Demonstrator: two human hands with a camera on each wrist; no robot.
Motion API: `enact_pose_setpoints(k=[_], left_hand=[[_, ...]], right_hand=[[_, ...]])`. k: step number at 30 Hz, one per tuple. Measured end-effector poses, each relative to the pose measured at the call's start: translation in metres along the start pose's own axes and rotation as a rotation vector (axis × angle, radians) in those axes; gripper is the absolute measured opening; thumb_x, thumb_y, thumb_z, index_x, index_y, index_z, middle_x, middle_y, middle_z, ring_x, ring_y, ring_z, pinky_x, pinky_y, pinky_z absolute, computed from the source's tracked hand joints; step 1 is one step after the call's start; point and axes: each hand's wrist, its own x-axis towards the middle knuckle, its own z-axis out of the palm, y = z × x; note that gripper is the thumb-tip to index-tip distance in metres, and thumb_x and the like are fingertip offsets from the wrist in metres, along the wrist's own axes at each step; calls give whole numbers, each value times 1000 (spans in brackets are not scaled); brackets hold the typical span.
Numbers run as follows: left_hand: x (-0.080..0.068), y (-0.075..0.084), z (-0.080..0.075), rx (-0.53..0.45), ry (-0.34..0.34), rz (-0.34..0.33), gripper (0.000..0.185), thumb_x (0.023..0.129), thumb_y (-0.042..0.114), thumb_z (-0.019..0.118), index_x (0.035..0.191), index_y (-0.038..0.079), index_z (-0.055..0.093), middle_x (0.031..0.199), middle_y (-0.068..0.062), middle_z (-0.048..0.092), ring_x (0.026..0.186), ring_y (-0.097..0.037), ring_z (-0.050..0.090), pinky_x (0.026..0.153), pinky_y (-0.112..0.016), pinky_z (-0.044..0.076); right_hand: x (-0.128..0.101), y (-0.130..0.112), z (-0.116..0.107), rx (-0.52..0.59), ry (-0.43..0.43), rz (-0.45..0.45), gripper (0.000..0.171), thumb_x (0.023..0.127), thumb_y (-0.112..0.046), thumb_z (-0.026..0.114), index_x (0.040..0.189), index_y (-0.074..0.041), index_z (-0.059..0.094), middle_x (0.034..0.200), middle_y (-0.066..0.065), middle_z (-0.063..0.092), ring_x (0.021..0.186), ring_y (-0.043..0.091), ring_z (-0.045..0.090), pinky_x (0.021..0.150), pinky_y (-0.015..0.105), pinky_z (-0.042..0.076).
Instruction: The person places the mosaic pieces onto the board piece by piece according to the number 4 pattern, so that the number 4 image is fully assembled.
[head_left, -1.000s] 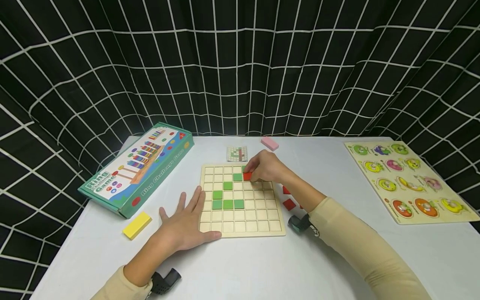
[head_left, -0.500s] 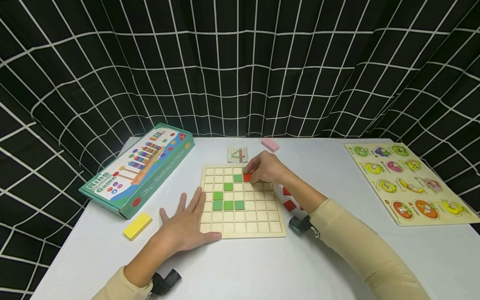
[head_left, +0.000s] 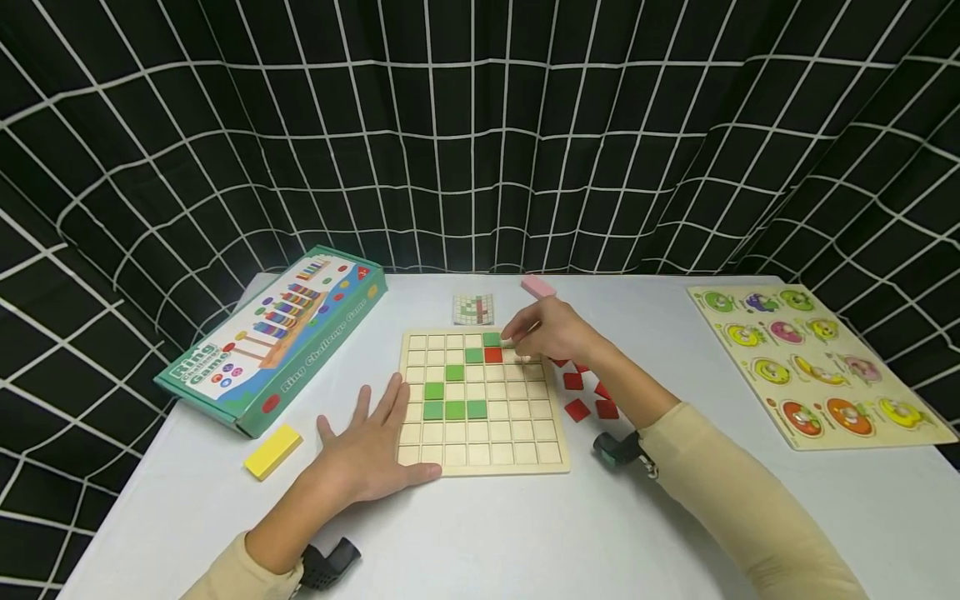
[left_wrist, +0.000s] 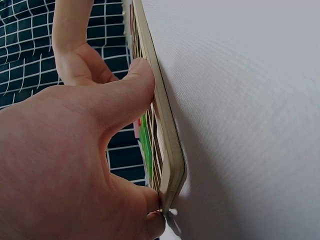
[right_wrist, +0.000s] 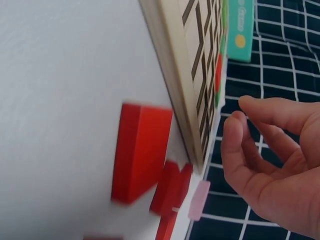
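Note:
A pale wooden grid board lies in the middle of the white table, several green tiles in its cells. One red tile sits in a cell near the far edge, beside a green one. My left hand rests spread at the board's near left corner; in the left wrist view its thumb lies along the board's rim. Over the board's far right part is my right hand, its bent fingers holding nothing. Several loose red tiles lie right of the board, partly behind the right forearm.
Beyond the board lie a small pattern card and a pink block. A green ring game box and a yellow block are on the left. At right lies a fruit puzzle board. A black gridded curtain hangs behind.
My right hand has let go of the red tile, which stays in its cell, and has moved a little right. More loose red tiles show. The left hand keeps its place.

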Motion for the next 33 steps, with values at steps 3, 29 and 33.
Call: enact_pose_setpoints(k=[3,29,33], left_hand=[[0,0,-1,1,-1,-1,124,81,74,72,168,7,15,177,-11,5,159,-52,6,100,-95,3],[-2,0,-1,-13,-10,-12,124,81,73,73,168,9,13,177,-10,4,159,-52,3,101,-94,2],[-1,1,0,-7,-8,-9,124,81,73,73,168,9,13,177,-10,4,159,-52,4,101,-94,2]], right_hand=[[-2,5,-6,14,2,-1,23,89,-4,73,111,-7,80,105,11,74,92,25,64,75,31,57],[-17,48,-31,-76,-21,-4,26,83,9,72,99,-9,82,106,8,77,101,29,64,79,31,59],[-16,51,-31,-97,-33,-16,26,81,10,75,98,-9,82,109,10,75,101,30,62,73,30,60]])
